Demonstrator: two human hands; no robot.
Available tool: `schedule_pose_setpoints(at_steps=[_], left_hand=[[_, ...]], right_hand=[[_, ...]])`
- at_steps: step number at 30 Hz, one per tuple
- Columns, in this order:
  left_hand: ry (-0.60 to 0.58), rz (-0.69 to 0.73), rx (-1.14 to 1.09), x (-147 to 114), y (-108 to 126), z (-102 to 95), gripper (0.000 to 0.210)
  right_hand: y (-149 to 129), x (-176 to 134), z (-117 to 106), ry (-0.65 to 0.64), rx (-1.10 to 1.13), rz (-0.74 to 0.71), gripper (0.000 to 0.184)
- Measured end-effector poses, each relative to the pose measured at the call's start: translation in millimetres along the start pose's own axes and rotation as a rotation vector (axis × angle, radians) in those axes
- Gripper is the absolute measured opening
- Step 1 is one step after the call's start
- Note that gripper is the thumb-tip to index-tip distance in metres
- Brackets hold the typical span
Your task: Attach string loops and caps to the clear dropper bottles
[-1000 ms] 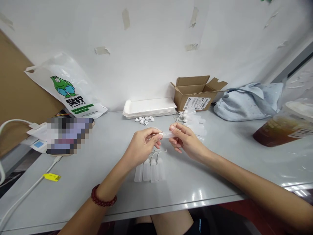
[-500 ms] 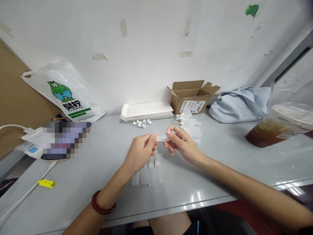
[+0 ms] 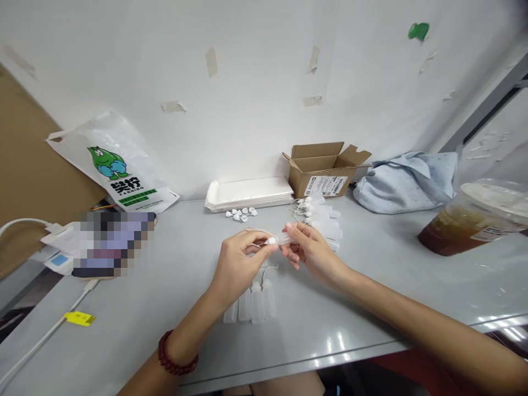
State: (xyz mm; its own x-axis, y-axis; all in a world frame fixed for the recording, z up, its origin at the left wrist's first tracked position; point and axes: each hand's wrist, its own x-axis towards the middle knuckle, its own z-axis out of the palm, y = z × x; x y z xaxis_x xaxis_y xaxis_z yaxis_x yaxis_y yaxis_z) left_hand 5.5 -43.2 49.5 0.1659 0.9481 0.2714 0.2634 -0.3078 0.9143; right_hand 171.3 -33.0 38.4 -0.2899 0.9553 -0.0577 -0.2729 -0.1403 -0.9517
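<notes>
A small translucent squeeze bottle [image 3: 284,238] lies sideways between my hands. My right hand [image 3: 309,245] is closed around its body. At its white-capped end [image 3: 271,241], my left hand [image 3: 243,261] pinches with thumb and fingers. A thin pale strand curves over the left index finger. Below the left hand, several similar bottles [image 3: 258,305] lie in a row with thin curled strands at their necks, partly covered by the hand. More bottles [image 3: 324,220] lie piled behind my right hand. Several loose white caps [image 3: 241,214] sit beyond my left hand.
A stack of white trays [image 3: 247,192] and an open cardboard box [image 3: 319,170] stand against the wall. To the right are a blue cloth bag [image 3: 406,184] and a cup of brown drink [image 3: 449,231]. A phone [image 3: 115,245], cables and a white plastic bag [image 3: 119,165] occupy the left.
My left fingers have shifted on the bottle's end, so the white cap now shows between them. My right hand keeps its hold. The whole view has tilted slightly upward.
</notes>
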Motion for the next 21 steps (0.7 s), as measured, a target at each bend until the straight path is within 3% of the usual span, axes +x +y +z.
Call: schedule_pose_setpoints(at_steps=[8, 15, 21], left_hand=[[-0.185, -0.122, -0.031, 5.7, 6.6, -7.6, 0.027], [-0.053, 0.022, 0.045, 2.4, -4.1, -1.2, 0.018], [-0.213, -0.222, -0.215, 7.0, 3.8, -10.7, 0.018]], right_hand=[[-4.7, -0.1, -0.2, -0.014, -0.094, -0.111, 0.038], [-2.4, 3.7, -3.1, 0.009, -0.168, -0.083, 0.04], [-5.2, 0.2, -3.7, -0.059, -0.227, -0.141, 0.036]])
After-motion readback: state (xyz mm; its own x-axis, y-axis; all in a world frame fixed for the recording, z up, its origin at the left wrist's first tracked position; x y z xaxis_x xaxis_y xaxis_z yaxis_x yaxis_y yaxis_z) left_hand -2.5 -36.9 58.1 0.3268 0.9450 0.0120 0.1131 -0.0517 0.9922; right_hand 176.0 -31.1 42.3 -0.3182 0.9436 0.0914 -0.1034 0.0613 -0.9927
